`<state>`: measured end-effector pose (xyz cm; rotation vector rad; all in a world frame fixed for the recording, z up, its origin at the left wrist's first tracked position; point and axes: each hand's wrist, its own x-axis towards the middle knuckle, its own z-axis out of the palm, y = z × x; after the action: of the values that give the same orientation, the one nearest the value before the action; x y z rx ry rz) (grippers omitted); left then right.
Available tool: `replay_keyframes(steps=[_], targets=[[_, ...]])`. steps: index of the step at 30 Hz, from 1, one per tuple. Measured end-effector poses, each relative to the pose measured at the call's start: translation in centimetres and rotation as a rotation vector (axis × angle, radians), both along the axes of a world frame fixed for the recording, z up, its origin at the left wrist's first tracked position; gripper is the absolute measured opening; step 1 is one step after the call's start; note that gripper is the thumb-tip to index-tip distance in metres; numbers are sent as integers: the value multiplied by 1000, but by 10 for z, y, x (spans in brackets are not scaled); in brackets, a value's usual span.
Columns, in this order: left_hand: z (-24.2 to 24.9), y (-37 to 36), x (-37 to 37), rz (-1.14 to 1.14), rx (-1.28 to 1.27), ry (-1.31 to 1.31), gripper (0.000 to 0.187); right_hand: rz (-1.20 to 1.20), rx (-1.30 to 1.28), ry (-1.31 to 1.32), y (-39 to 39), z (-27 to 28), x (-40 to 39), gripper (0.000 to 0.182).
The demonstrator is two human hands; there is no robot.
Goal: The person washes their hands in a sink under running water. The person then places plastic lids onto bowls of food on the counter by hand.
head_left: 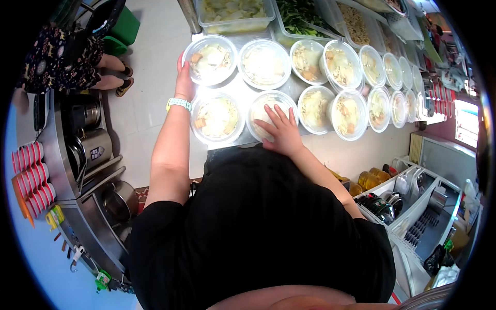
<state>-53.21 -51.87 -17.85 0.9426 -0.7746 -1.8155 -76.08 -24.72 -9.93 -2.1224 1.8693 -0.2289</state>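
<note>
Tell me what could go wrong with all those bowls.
The left hand touches the leftmost far-row bowl, near the edge of the table; a bump might tip it off. The right hand is spread over a near-row bowl; pressing hard could spill it. Other bowls stand close together, so one shove might shift several.

- Right in front of you, two rows of bowls (217,118) run side by side on the table (242,94), stretching off to your right.
- Just behind the far row, there's a tub (235,14), with leafy greens (299,18) in another container to its right.
- Over on your left, a pot (95,145) sits in the shelving (85,206); a person (59,62) stands farther ahead, near a bin (126,28).
- Down to your right, there's a divided rack (400,227).
</note>
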Motion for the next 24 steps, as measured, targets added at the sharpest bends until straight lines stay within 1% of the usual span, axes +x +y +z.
replay_keyframes(steps=[2, 4, 6, 8, 9, 11, 12, 14, 15, 17, 18, 19, 21, 22, 23, 24], targets=[[-1, -1, 0, -1, -2, 4, 47, 7, -10, -25, 0, -2, 0, 71], [0, -1, 1, -3, -5, 8, 47, 9, -9, -22, 0, -2, 0, 71], [-2, -2, 1, 2, 7, -51, 47, 4, -6, -19, -1, 1, 1, 71], [-8, -5, 6, -29, -16, -63, 49, 11, -8, -14, -1, 6, 0, 61], [-8, -7, 9, -55, -42, -75, 53, 10, -11, -13, -3, 8, -3, 61], [-6, -11, 14, -35, -18, -47, 54, -81, -94, -155, -10, 10, -10, 52], [-3, -11, 16, -14, 10, -19, 55, -82, -95, -155, -18, 9, -14, 52], [3, -9, 16, -24, 3, -27, 56, -203, -222, -189, -41, 6, -25, 43], [5, -9, 17, -32, -5, -33, 58, -205, -223, -190, -51, 6, -28, 43], [5, -7, 18, -23, 3, -20, 58, -248, -253, -314, -71, 9, -31, 39], [5, -9, 18, -12, 13, -6, 57, -343, -278, -410, -78, 7, -31, 36], [3, -11, 18, -16, 8, -5, 57, -345, -284, -409, -85, 2, -35, 36], [0, -12, 19, -63, -5, 51, 56, -826, 6, -535, -96, -6, -45, 36], [1, -11, 19, -62, -5, 51, 56, -764, -32, -386, -97, -6, -51, 34], [2, -10, 19, -68, 9, 31, 55, -765, -31, -387, -104, -10, -62, 34], [3, -8, 19, -75, 23, 10, 53, -895, 187, -730, -113, -20, -75, 34]])
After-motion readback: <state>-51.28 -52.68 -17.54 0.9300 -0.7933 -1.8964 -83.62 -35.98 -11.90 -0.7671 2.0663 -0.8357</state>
